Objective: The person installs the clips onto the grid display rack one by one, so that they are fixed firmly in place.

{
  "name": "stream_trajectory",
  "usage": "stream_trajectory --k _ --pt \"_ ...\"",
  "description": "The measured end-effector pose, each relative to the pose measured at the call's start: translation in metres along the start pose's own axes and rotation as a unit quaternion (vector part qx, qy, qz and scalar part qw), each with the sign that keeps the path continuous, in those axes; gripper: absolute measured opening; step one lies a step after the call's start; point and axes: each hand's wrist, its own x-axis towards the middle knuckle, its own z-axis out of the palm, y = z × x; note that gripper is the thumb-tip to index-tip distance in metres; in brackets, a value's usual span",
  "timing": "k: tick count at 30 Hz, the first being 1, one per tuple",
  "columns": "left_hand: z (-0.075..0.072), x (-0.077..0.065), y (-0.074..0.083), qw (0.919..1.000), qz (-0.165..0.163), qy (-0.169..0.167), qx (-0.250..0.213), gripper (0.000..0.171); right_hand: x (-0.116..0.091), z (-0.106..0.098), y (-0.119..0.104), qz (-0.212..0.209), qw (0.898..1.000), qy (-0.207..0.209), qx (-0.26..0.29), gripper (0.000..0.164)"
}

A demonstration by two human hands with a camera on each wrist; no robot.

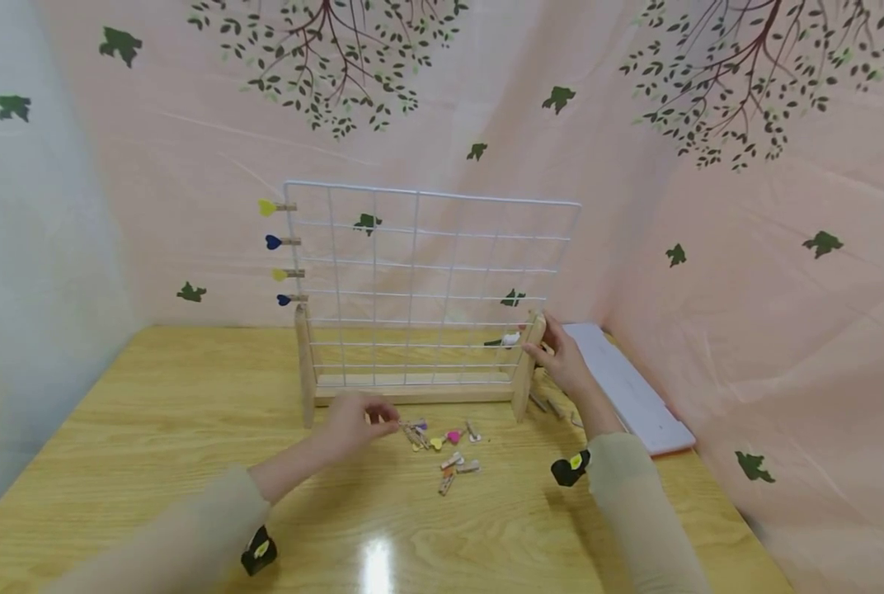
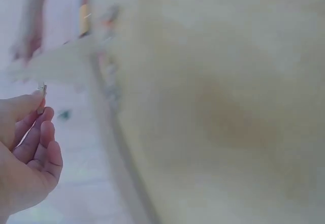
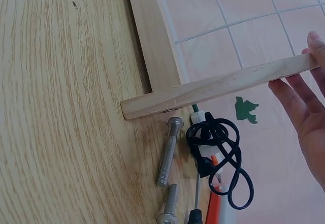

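A white wire grid (image 1: 434,268) stands in a wooden frame whose bottom bar (image 1: 420,396) rests on the table. Along the grid's left edge several small clothespins are clipped, with yellow hearts (image 1: 266,207) and blue hearts (image 1: 273,242) in turn. My left hand (image 1: 349,425), low before the frame, pinches a tiny clothespin (image 2: 43,89) between thumb and forefinger. Beside those fingertips lies a loose heap of mini clothespins (image 1: 420,437), some with yellow or pink hearts. My right hand (image 1: 564,359) grips the top of the frame's right wooden post (image 3: 218,87).
Right of the frame lie metal bolts (image 3: 169,153), a coiled black cord (image 3: 236,155) and an orange-red tool (image 3: 214,206). Farther right stretches a long white board (image 1: 627,396). Behind everything hangs a pink cloth (image 1: 212,173) with printed leaves.
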Motion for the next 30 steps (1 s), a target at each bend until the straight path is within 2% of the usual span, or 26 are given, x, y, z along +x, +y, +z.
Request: stream_trajectory --k 3,4,6,7,10,13,18,22,25,30 --pt "-0.034 0.007 0.012 0.9991 -0.01 0.04 0.011 0.009 0.001 -0.002 0.009 -0.009 1.0 0.001 -0.004 0.061" --pt "-0.047 0.01 0.016 0.9984 -0.005 0.055 0.011 0.01 0.001 -0.002 0.013 -0.01 1.0 0.002 -0.005 0.061" --pt "-0.071 0.016 0.023 0.9944 0.028 0.1 0.019 0.014 0.002 -0.003 0.018 -0.014 1.0 0.003 -0.007 0.061" --pt "-0.082 0.018 0.026 0.9904 0.051 0.127 0.022 0.014 0.002 -0.004 0.021 -0.015 1.0 0.004 -0.01 0.061" --pt "-0.118 0.026 0.039 0.9685 0.119 0.212 0.051 0.015 0.001 -0.004 0.022 -0.013 1.0 0.003 -0.01 0.061" --pt "-0.152 0.034 0.053 0.9505 0.149 0.267 0.056 0.016 0.001 -0.002 0.017 -0.011 1.0 0.003 -0.003 0.061" --pt "-0.2 0.05 0.076 0.9352 0.155 0.306 0.089 0.022 0.0 0.001 0.002 -0.006 1.0 0.003 0.013 0.06" --pt "-0.224 0.063 0.089 0.9238 0.157 0.326 0.125 0.024 -0.001 0.002 -0.003 -0.001 1.0 0.004 0.014 0.059" --pt "-0.236 0.071 0.096 0.9234 0.142 0.331 0.134 0.028 -0.001 0.002 -0.004 -0.007 1.0 0.006 0.009 0.059" --pt "-0.248 0.083 0.103 0.9275 0.131 0.334 0.105 0.029 0.0 0.003 -0.004 -0.02 1.0 0.009 0.008 0.059"
